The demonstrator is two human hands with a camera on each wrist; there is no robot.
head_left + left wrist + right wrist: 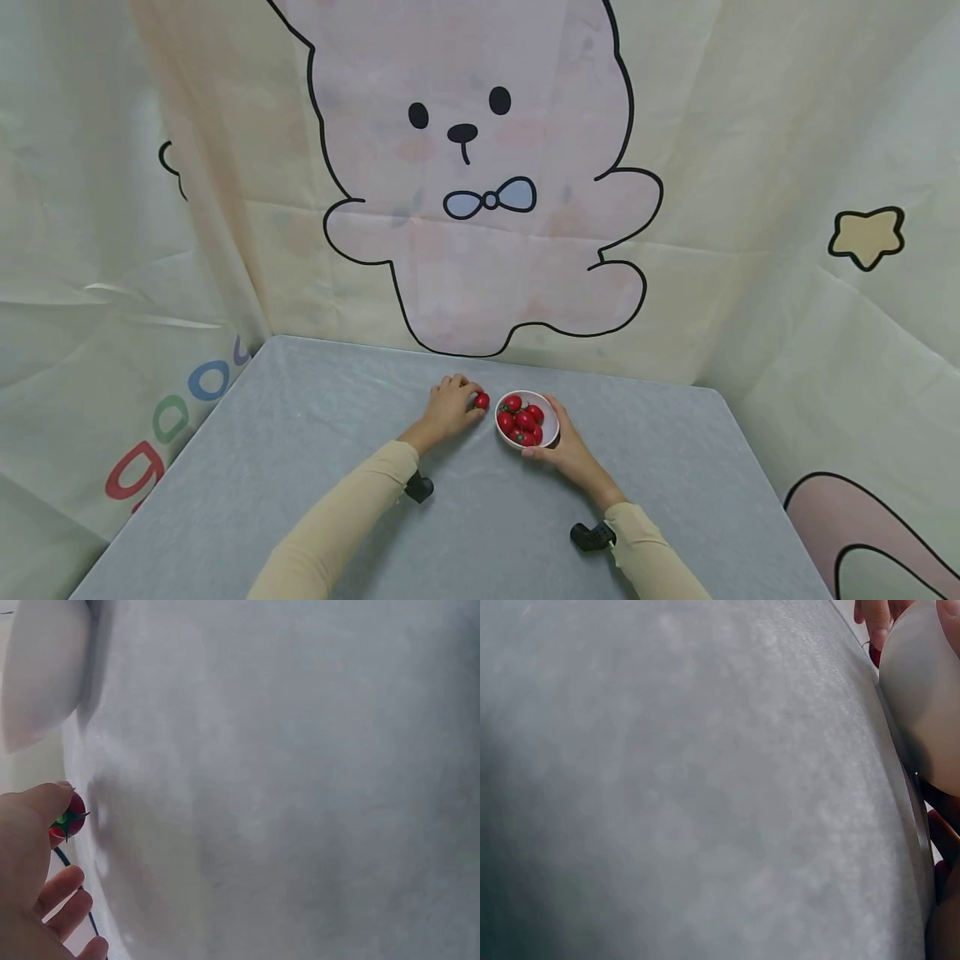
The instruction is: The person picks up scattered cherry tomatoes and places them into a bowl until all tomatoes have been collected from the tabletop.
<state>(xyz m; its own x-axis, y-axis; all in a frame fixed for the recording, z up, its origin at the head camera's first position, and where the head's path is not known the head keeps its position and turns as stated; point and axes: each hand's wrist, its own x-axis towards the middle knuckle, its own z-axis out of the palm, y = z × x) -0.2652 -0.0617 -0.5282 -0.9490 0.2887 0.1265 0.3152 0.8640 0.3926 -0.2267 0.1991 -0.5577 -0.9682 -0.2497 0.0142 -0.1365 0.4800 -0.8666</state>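
My left hand (449, 407) pinches a red cherry tomato (482, 401) between thumb and fingers, just left of the bowl. In the left wrist view the tomato (76, 815) shows its green calyx, while the other fingers curl loosely below it. A small white bowl (553, 432) stands on the table, filled with several red cherry tomatoes (524, 420). Around the bowl's right side my right hand (570, 450) grips it, thumb at the near rim and fingers at the far right. The right wrist view catches the bowl's outer wall (922, 697) at its right edge.
A grey-blue cloth covers the table (300, 467). Hanging fabric with a printed bear (495, 267) closes off the back, and more fabric hangs at both sides. Each wrist wears a black camera mount, the left one (419, 487) and the right one (592, 537).
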